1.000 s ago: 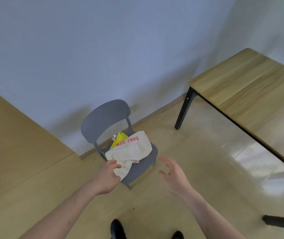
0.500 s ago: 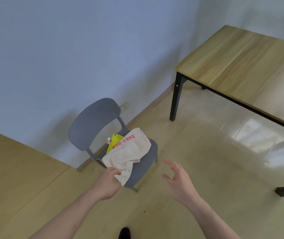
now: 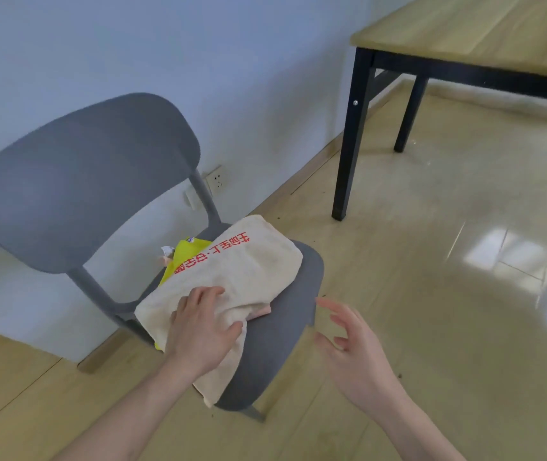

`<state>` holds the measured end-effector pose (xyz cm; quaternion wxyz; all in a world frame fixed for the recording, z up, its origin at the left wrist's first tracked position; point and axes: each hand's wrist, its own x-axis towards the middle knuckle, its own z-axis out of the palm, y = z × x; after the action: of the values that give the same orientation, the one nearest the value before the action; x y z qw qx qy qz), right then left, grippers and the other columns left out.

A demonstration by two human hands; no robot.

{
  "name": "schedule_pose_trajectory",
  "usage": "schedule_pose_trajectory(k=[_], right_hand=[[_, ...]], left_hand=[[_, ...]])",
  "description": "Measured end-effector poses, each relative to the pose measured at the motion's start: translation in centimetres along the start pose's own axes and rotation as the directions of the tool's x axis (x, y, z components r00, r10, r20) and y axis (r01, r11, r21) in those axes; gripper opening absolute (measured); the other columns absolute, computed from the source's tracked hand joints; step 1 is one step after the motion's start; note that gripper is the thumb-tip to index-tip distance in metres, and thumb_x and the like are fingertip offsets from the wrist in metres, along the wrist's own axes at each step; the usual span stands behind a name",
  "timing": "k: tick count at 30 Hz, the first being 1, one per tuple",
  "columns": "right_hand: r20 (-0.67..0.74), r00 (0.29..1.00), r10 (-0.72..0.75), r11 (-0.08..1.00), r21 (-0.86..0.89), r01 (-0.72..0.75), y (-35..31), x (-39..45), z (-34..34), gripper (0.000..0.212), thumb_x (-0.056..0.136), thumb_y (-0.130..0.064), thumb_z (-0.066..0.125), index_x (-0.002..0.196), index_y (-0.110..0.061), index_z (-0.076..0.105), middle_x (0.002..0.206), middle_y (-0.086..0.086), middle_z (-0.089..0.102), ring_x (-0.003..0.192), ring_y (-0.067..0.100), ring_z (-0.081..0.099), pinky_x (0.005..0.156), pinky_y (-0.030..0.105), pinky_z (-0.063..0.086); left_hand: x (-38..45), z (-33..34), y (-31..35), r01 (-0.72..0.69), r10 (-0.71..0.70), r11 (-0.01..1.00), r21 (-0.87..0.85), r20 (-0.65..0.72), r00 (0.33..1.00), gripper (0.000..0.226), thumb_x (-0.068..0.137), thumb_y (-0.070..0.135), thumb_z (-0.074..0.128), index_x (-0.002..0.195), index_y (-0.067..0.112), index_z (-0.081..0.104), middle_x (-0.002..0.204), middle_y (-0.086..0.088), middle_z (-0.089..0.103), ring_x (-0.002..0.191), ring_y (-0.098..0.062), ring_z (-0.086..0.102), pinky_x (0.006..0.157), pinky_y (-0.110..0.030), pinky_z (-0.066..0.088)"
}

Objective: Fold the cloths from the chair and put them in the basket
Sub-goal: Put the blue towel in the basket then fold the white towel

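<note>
A grey chair (image 3: 76, 181) stands against the wall. On its seat lies a cream cloth (image 3: 249, 271) with red lettering, covering a yellow cloth (image 3: 187, 252) and a pink cloth (image 3: 260, 312) that shows only as an edge. My left hand (image 3: 199, 327) rests palm down on the near end of the cream cloth, fingers spread. My right hand (image 3: 355, 354) hovers with relaxed fingers just right of the seat's front edge, holding nothing. No basket is in view.
A wooden table (image 3: 465, 31) with black legs (image 3: 348, 144) stands at the right, about a chair's width away. Glossy floor lies between it and the chair. A wall socket (image 3: 215, 179) sits low behind the chair.
The view has closed in and dropped toward the chair. My left hand has moved from the cloth's hanging corner onto its top. My right hand has come nearer the seat.
</note>
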<state>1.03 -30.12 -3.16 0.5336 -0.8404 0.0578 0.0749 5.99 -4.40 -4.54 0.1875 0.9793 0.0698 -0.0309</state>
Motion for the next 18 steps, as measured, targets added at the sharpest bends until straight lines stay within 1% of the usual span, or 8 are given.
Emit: schedule_pose_trajectory(k=[2,4,7,11,12,15,16,18], right_hand=[[-0.004,0.999,-0.048,0.999,0.015,0.048,2.2,1.1,2.1,0.049,0.095,-0.022,0.064,0.131,-0.053,0.051,0.122,-0.026,0.054,0.114,0.02,0.054,0.092,0.033,0.055],[-0.011,0.997,-0.072,0.997,0.037,0.073,3.4,2.1,3.2,0.047,0.096,-0.023,0.065,0.13,-0.053,0.052,0.122,-0.031,0.052,0.113,0.013,0.057,0.094,0.036,0.055],[-0.024,0.992,-0.121,0.991,0.063,0.122,5.5,2.8,5.4,0.046,0.095,-0.023,0.066,0.128,-0.053,0.053,0.125,-0.032,0.05,0.116,0.006,0.061,0.091,0.039,0.057],[-0.053,0.987,-0.153,0.986,0.056,0.156,7.1,2.9,7.2,0.047,0.093,-0.021,0.068,0.123,-0.055,0.055,0.12,-0.035,0.051,0.11,0.01,0.065,0.085,0.039,0.057],[-0.058,0.983,-0.174,0.983,0.048,0.177,7.1,2.8,7.5,0.047,0.093,-0.019,0.068,0.122,-0.054,0.056,0.118,-0.037,0.05,0.111,0.009,0.065,0.085,0.038,0.057],[-0.062,0.974,-0.216,0.975,0.037,0.218,6.9,2.4,7.9,0.046,0.093,-0.017,0.068,0.124,-0.049,0.057,0.12,-0.039,0.048,0.118,0.0,0.058,0.093,0.034,0.055],[-0.064,0.973,-0.22,0.974,0.038,0.223,6.9,2.2,7.9,0.046,0.093,-0.016,0.068,0.125,-0.047,0.058,0.123,-0.038,0.048,0.12,-0.004,0.055,0.096,0.033,0.054],[-0.061,0.974,-0.219,0.974,0.042,0.221,6.6,1.8,7.8,0.044,0.093,-0.018,0.067,0.125,-0.047,0.058,0.127,-0.035,0.048,0.121,-0.006,0.054,0.097,0.033,0.054]], left_hand=[[0.5,2.5,-1.5,-0.041,0.037,0.999,-0.034,-0.102,0.994,0.058,0.079,0.061,0.068,0.13,0.036,0.054,0.127,0.019,0.052,0.117,-0.016,0.05,0.099,-0.038,0.044],[0.7,4.0,-2.2,-0.103,0.083,0.991,-0.083,-0.218,0.972,0.052,0.078,0.067,0.064,0.122,0.039,0.06,0.118,0.023,0.056,0.109,-0.012,0.054,0.095,-0.037,0.046],[0.5,6.1,-3.4,-0.169,0.094,0.968,-0.186,-0.356,0.93,0.04,0.079,0.065,0.06,0.11,0.041,0.066,0.108,0.025,0.06,0.104,-0.011,0.058,0.096,-0.036,0.046],[0.9,6.7,-3.9,-0.201,0.042,0.913,-0.355,-0.407,0.912,0.018,0.08,0.047,0.065,0.096,0.04,0.07,0.099,0.022,0.066,0.1,-0.008,0.06,0.096,-0.038,0.048],[0.9,6.7,-3.9,-0.208,0.025,0.892,-0.402,-0.415,0.91,0.014,0.082,0.042,0.068,0.095,0.038,0.073,0.098,0.022,0.067,0.099,-0.004,0.061,0.096,-0.034,0.049],[0.5,6.5,-4.1,-0.21,-0.019,0.832,-0.514,-0.404,0.914,0.01,0.086,0.033,0.075,0.096,0.035,0.077,0.098,0.022,0.069,0.098,0.007,0.061,0.087,-0.007,0.042],[0.3,6.4,-4.1,-0.217,-0.022,0.818,-0.533,-0.407,0.913,0.007,0.087,0.033,0.075,0.094,0.035,0.077,0.097,0.021,0.07,0.097,0.008,0.061,0.083,-0.005,0.04],[0.1,6.3,-4.1,-0.229,-0.022,0.803,-0.551,-0.411,0.911,0.004,0.09,0.032,0.073,0.087,0.034,0.076,0.093,0.019,0.071,0.093,0.004,0.063,0.079,-0.006,0.041]])
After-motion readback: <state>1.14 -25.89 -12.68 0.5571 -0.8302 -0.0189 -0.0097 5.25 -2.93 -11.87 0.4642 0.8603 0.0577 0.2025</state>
